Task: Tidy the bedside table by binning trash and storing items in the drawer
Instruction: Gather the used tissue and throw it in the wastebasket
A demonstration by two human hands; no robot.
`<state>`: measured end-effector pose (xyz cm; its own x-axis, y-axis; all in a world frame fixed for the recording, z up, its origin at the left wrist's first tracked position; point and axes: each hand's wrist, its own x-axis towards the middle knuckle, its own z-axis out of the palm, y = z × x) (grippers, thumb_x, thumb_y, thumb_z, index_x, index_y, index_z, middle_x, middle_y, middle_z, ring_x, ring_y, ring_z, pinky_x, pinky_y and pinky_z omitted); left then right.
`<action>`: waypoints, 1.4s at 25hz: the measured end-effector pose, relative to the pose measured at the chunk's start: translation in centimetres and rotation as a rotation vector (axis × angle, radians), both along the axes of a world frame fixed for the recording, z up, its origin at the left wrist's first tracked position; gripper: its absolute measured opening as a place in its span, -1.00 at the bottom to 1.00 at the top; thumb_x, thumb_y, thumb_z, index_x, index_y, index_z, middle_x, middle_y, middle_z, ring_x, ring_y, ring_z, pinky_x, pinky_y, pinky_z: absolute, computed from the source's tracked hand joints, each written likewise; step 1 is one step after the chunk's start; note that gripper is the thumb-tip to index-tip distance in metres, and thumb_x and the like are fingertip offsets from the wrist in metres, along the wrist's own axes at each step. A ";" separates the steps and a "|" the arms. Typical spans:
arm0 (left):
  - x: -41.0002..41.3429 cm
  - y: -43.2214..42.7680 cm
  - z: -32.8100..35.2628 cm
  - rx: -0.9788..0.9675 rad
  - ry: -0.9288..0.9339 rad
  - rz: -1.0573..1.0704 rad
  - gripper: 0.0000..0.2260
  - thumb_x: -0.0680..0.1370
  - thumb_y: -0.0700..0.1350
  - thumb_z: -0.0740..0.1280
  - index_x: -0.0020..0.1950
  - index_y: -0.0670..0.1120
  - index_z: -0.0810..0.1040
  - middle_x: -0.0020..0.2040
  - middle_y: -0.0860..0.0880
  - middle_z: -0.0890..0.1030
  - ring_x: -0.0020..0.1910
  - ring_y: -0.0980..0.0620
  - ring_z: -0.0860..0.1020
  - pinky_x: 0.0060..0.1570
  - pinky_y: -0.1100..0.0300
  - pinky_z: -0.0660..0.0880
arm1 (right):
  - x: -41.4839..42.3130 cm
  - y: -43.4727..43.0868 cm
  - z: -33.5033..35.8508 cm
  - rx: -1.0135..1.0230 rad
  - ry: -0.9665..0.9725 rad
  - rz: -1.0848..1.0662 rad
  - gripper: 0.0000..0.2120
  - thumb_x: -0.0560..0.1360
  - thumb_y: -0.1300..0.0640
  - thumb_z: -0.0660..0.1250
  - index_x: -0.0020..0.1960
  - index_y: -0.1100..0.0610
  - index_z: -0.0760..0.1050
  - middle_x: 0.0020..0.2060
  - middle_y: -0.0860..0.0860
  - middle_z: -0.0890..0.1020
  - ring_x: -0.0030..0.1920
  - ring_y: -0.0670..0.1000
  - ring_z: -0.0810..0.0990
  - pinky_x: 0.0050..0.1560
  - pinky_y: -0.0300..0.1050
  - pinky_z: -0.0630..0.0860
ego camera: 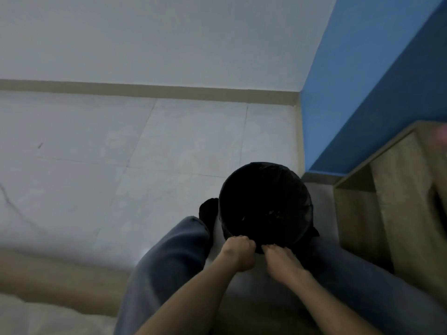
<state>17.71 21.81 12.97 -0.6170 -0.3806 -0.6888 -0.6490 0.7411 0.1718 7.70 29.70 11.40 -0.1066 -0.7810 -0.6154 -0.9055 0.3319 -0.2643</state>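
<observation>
A round bin lined with a black bag point(264, 201) stands on the floor between my feet. My left hand point(238, 252) grips the near rim of the bag with curled fingers. My right hand point(283, 261) pinches the same rim just to the right, fingers bent over the edge. Inside the bin it is dark; a few faint scraps show near the bottom. The wooden bedside table point(396, 201) stands to the right of the bin, its top mostly out of frame.
Pale floor tiles point(121, 153) spread to the left and ahead. A white wall with a beige skirting runs across the back, and a blue wall point(362, 93) rises behind the table. My grey trouser legs flank the bin. Bedding shows at lower left.
</observation>
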 end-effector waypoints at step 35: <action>-35.2 14.8 19.8 -0.094 0.604 -0.315 -0.40 0.54 -0.02 0.29 0.52 0.07 0.10 0.57 -0.08 -0.02 0.54 -0.14 0.00 0.43 -0.15 0.13 | -27.4 23.5 17.0 -0.279 0.442 -0.813 -0.43 0.43 -0.02 0.32 0.40 0.02 0.25 0.36 0.05 0.37 0.34 0.04 0.33 0.29 -0.10 0.34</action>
